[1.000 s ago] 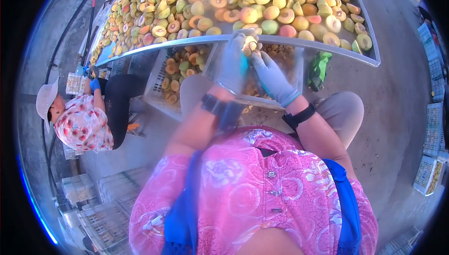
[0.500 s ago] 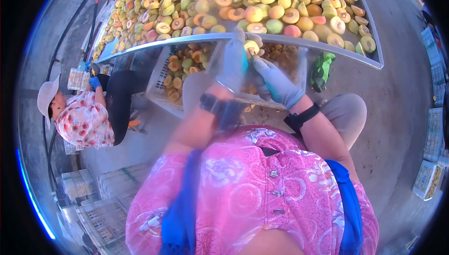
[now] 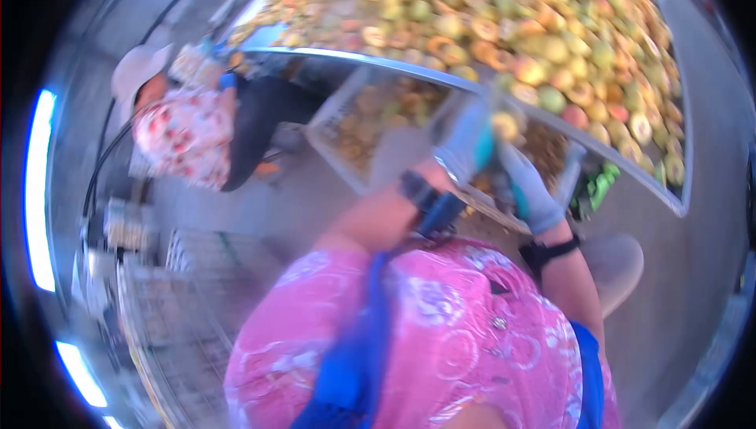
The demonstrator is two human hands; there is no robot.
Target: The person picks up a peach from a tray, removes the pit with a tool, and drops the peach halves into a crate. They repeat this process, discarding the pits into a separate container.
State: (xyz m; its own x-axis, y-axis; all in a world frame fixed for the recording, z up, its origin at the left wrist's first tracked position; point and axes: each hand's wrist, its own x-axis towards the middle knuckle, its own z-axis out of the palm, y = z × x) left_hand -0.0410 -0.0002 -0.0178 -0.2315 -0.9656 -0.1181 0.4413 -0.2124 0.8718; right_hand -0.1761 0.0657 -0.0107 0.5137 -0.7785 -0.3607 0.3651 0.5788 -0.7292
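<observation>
Head view, motion-blurred. Writing: any lettering on the dark wrist device (image 3: 419,190) or on the green bag (image 3: 596,190) is too blurred to read. Held fruit (image 3: 505,126): one piece of stone fruit, apricot-like, pale yellow, rounded, with a darker spot toward its middle; fine surface detail lost to blur. Position: between the two gloved hands, just beside the near rim of the metal tray (image 3: 683,207), on the wearer's side. Left hand (image 3: 466,142): pale glove with teal palm, fingers closed about the held fruit. Right hand (image 3: 529,185): matching glove, fingers bent and brought up to the lower side of the fruit; whether they grip anything cannot be told. A black band (image 3: 549,252) circles the right wrist. Tray load: heaped fruit (image 3: 543,43), whole-looking and halved, yellow, green and orange with some red blush; several cut faces show round centres. Below the rim, left crate (image 3: 335,134) holds more fruit pieces; right crate (image 3: 568,177), partly behind the hands, holds small brownish pieces, identity unclear. Green bag lies just right of that crate. At far left, a co-worker (image 3: 181,134) in a pale hat and red-patterned top sits near the tray's end.
</observation>
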